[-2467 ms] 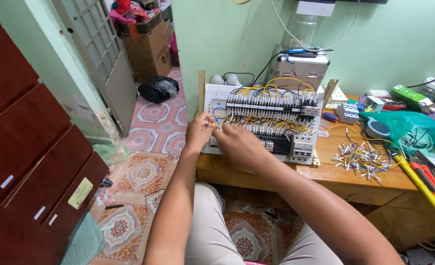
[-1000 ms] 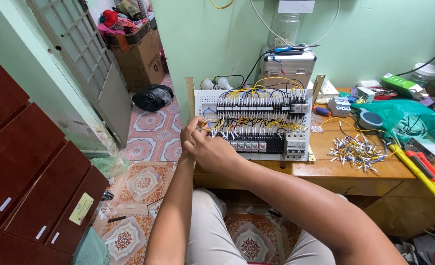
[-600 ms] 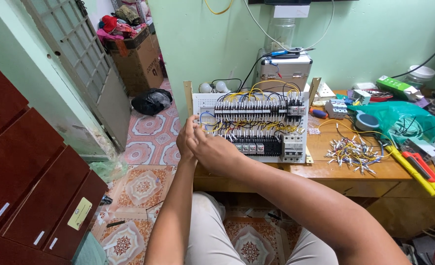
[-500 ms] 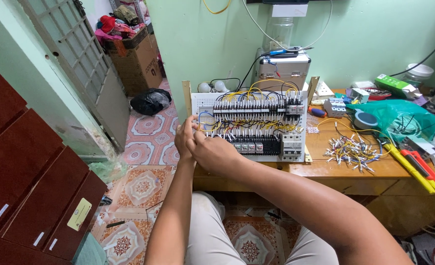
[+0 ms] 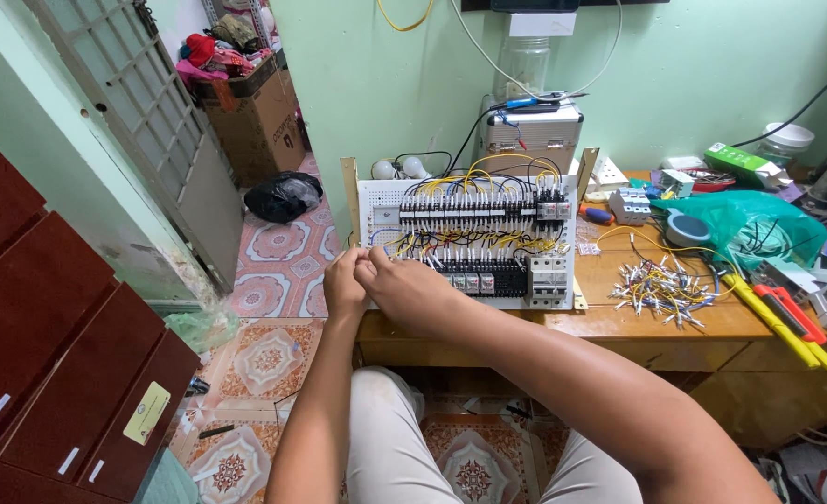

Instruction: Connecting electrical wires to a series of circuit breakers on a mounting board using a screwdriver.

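Head view: my left hand (image 5: pixel 343 283) and my right hand (image 5: pixel 404 289) meet at the lower left corner of the white wiring panel (image 5: pixel 469 238), which stands propped upright on the wooden table (image 5: pixel 656 322). The fingers of both hands are curled and pressed close, fingertips almost touching; they seem to pinch something small at the panel's left edge, probably a wire end, but I cannot tell exactly what. The panel's long axis runs left to right, its face toward me; the rows of black terminals with yellow and black wires (image 5: pixel 483 201) lie right of and slightly above both hands. The left hand sits nearest the panel's left edge, the right hand just inside it. Right of the panel: a heap of cut wire pieces (image 5: pixel 660 285), a green plastic bag (image 5: pixel 758 224), a yellow-handled tool (image 5: pixel 777 322). Behind the panel stands a metal case (image 5: pixel 530 140).
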